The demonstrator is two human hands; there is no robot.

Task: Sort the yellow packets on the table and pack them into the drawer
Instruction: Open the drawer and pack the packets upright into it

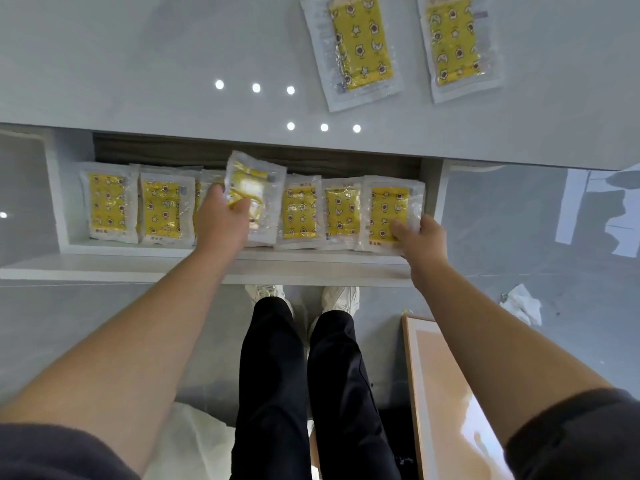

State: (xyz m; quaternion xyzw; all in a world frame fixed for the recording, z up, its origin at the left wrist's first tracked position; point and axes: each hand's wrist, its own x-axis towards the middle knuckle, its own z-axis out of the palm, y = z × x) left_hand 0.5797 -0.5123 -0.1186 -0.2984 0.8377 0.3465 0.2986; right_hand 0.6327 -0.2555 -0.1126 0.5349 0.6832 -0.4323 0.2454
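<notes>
Left hand (225, 221) gripping a tilted packet (256, 188) above the drawer (138, 268); right hand (424, 240) pinching the rightmost packet (388, 206), thumb on top.

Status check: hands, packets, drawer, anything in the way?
Left hand grips raised packet above the row in the drawer. Right hand pinches rightmost packet. Two table packets left to pack. No obstruction seen.

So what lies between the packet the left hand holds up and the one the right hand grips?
Two yellow packets lie flat in the drawer; head view shows it.
</notes>
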